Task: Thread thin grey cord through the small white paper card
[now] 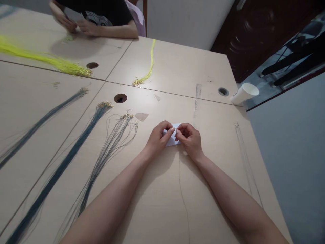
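White card (172,139) mostly hidden beneath both hands' fingertips. Dark cord bundles (38,200) cut off at lower left edge. Co-worker (101,17) cropped at top edge. Ruler (197,98) markings too faint to read.

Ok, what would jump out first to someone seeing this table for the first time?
Probably the left hand and right hand pinching a small white card together at mid-table, a thin cord trailing toward the viewer. Next, the dark blue cord bundles fanned out on the left, and the bright yellow cords at far left, near another person's hands.
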Tool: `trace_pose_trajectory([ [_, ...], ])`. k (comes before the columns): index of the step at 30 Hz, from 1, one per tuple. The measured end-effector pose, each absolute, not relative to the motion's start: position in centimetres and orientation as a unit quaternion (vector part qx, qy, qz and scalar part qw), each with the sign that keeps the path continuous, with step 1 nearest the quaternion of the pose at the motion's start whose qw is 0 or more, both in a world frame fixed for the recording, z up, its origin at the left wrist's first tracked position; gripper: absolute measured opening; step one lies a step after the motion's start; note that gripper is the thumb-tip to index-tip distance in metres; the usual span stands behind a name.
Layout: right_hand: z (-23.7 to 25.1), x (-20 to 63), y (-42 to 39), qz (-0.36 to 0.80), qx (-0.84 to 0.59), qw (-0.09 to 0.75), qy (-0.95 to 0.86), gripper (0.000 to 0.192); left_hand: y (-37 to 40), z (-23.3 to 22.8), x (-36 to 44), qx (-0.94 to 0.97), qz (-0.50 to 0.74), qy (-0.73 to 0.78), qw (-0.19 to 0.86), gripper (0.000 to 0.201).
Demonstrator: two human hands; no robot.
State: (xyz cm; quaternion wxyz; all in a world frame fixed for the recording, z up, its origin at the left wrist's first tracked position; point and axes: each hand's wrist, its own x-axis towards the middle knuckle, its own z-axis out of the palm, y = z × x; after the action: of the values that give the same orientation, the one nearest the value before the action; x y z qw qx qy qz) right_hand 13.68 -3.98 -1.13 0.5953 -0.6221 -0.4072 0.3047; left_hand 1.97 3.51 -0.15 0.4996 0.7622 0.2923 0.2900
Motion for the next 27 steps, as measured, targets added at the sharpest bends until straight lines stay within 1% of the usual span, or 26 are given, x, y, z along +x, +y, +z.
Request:
trace_pose_trajectory([
  [7,-1.04,13.73,-3.98,0.308,-0.619,0.600,-0.403,0.004,3.57,-0.23,1.94,0.760,0.290,0.291,0.504,0.019],
  [13,-1.08,13.88,-4.00,0.333,-0.600,0.607,-0.400,0.008,3.56,-0.23,2.00,0.759,0.301,0.294,0.497,0.018],
  [27,-0.77,14.05,-4.00,0.355,-0.595,0.592,-0.412,0.010,3.45,-0.29,2.07,0.773,0.308,0.288,0.475,0.018],
])
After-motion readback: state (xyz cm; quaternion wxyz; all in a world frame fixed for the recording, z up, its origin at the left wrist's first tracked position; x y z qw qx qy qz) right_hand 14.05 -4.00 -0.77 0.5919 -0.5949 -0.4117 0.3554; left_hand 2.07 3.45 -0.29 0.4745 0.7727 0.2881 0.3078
